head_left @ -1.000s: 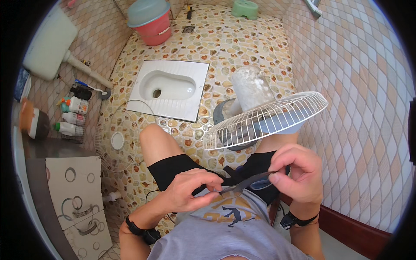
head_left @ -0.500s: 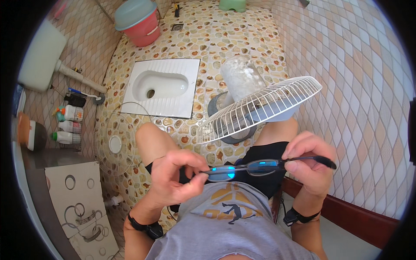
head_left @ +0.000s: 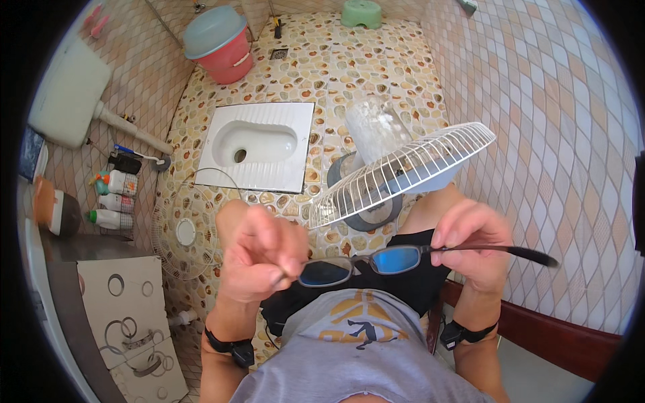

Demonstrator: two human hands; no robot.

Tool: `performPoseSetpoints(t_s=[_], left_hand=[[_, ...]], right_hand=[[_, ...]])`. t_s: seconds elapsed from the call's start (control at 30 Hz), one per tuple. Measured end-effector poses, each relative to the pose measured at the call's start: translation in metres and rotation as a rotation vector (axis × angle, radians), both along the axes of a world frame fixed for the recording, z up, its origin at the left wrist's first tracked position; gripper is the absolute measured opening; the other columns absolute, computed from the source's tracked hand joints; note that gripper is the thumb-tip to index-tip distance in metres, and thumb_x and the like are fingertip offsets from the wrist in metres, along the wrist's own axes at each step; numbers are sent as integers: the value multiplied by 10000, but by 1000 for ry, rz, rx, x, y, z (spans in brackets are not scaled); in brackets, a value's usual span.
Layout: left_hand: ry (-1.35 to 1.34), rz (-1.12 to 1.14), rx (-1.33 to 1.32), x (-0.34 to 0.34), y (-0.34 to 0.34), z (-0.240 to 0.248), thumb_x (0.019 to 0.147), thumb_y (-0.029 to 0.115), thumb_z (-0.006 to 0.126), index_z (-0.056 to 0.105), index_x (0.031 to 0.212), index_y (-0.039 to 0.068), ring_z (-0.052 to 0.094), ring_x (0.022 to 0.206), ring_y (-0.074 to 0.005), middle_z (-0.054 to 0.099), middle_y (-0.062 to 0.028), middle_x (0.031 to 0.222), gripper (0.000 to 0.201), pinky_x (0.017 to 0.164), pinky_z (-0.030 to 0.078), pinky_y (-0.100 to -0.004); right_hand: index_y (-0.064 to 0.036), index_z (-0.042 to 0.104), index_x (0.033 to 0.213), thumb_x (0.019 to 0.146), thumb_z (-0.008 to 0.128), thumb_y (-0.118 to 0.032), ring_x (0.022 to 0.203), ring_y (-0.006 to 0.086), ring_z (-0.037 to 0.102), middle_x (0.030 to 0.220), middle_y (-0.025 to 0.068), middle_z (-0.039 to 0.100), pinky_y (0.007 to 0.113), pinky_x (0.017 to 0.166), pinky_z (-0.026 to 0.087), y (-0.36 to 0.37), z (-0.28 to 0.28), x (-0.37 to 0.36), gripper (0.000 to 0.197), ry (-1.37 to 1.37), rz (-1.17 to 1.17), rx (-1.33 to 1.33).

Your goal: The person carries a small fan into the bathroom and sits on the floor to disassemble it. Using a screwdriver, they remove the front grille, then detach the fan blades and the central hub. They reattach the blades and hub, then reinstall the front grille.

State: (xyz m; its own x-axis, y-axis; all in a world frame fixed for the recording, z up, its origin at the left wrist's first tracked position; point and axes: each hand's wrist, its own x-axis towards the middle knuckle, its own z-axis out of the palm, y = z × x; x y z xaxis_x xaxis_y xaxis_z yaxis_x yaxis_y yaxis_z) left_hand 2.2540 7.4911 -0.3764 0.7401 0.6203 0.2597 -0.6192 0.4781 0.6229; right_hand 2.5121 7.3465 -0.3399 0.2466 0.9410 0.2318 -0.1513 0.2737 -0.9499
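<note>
A pair of eyeglasses (head_left: 396,260) with a dark frame and blue-reflecting lenses is stretched between my two hands above my lap. My left hand (head_left: 259,254) pinches the glasses near the hinge on the left side. On the other side, my right hand (head_left: 476,242) grips the base of the right temple arm, whose dark tip sticks out past my fingers. Just beyond my hands, between my knees, stands a dusty electric fan (head_left: 376,138) with its white wire guard (head_left: 403,171) tilted.
A loose round wire grille (head_left: 186,233) leans or lies at the left. Beyond are a squat toilet (head_left: 259,144), a lidded pink bucket (head_left: 225,64) and a green stool (head_left: 361,13). Bottles (head_left: 114,201) hang on the left wall above a patterned cabinet (head_left: 127,295). A dark red wooden rail (head_left: 537,329) is at right.
The glasses have turned so that their lenses show more fully, and the right temple arm points further right. My left hand has moved slightly left and up.
</note>
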Motion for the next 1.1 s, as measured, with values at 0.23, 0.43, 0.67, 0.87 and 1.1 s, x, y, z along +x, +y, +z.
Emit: performPoseSetpoints(t_s=[0.23, 0.43, 0.67, 0.87, 1.1], left_hand=[[-306, 140, 86, 21, -2, 26, 918, 58, 690, 571, 968, 160, 472, 733, -189, 685, -66, 873, 165, 552, 368, -281], [-284, 205, 223, 24, -9, 48, 807, -15, 731, 594, 968, 168, 508, 818, -173, 702, 15, 884, 279, 651, 417, -274], [-175, 353, 499, 14, 2, 68, 663, -13, 886, 614, 927, 196, 552, 895, -107, 694, 111, 885, 433, 692, 389, -257], [-206, 389, 502, 16, 7, 60, 719, 58, 863, 588, 984, 183, 551, 857, -127, 663, 70, 913, 402, 686, 413, -277], [-251, 408, 487, 36, 22, 43, 784, 140, 837, 558, 1050, 169, 550, 811, -149, 627, 22, 946, 386, 680, 441, -301]], right_hand=[[-102, 596, 890, 647, 757, 167, 619, 147, 528, 862, 60, 553, 256, 514, 458, 0, 28, -15, 396, -98, -65, 432], [-189, 669, 909, 610, 732, 146, 628, 73, 506, 917, -38, 588, 219, 500, 456, -4, 40, -15, 454, -165, -148, 524], [-184, 678, 817, 645, 756, 88, 661, 95, 535, 928, -29, 582, 238, 578, 508, -11, 65, 4, 331, -28, 14, 559], [-181, 680, 858, 693, 754, 55, 687, 97, 547, 949, -24, 583, 239, 613, 505, 2, 71, 1, 297, -13, 20, 578], [-177, 682, 905, 749, 752, 17, 718, 99, 560, 973, -19, 584, 240, 654, 502, 22, 62, 4, 258, -24, -1, 552]])
